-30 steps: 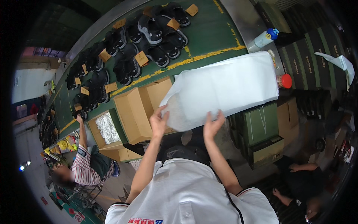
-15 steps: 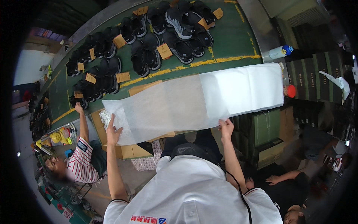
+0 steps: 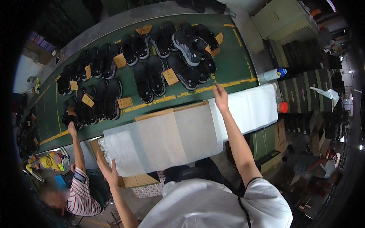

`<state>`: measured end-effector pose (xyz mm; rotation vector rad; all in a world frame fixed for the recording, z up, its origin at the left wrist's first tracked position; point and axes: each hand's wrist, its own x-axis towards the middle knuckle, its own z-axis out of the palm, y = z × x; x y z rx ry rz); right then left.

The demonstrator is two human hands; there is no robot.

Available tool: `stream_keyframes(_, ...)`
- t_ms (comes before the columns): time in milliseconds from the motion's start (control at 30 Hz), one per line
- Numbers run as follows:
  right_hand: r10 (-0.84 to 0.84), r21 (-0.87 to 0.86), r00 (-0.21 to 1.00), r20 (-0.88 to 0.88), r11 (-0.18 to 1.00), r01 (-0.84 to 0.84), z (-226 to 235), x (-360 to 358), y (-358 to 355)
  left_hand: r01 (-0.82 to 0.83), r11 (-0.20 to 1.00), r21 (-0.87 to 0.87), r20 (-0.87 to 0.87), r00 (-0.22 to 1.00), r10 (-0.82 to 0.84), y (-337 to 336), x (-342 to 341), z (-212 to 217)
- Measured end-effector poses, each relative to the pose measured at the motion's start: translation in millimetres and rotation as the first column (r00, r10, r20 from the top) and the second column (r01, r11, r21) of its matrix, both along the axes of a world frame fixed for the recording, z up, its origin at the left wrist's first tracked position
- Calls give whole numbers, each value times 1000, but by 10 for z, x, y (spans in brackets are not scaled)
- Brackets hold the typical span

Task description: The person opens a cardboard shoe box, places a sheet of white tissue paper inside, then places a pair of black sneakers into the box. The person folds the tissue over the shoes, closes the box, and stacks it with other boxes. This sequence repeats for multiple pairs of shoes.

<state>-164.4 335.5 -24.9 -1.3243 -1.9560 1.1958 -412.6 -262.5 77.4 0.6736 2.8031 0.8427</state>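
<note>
1. Over on the near side of the green worktop (image 3: 228,53), my thin translucent white sheet (image 3: 163,140) is spread across some brown cardboard boxes (image 3: 152,115), which show right through it.
2. My left grip (image 3: 107,170) is open, fingers spread, right by the sheet's left end. Can't tell from here if it's actually touching the paper.
3. My right grip (image 3: 221,98) is out over the worktop's yellow line (image 3: 167,98), near the closest black shoes (image 3: 156,78). Palm's turned away from me, so I can't say whether it's open or closed.
4. The sheet's right end meets a thicker white paper stack (image 3: 256,104), and my right forearm crosses above that.
5. Shoes sit in rows beyond the line, with orange-brown tags (image 3: 170,76) among them.
6. Off left, a co-worker in a striped shirt (image 3: 84,197) has a hand at a shoe.
7. Right side: blue-capped bottle (image 3: 272,74), red-lidded jar (image 3: 282,107).
</note>
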Motion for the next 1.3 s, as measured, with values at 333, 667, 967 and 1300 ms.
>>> stream_keyframes(333,-106,-681,990,-90,732,17,-408,-1669,1585,-269,961,-69,84,958,274,-349,1027,101)
stream_keyframes(667,69,-407,996,52,912,-42,-961,-2110,2322,-196,976,-98,188,959,212,151,1082,100)
stream_keyframes(967,182,-1,963,198,983,-186,654,-1134,1089,2,955,297,312,945,-99,1333,800,384)
stream_keyframes(1300,-166,-839,939,-303,513,-180,2053,446,-327,-260,753,604,752,500,-430,3176,1867,679)
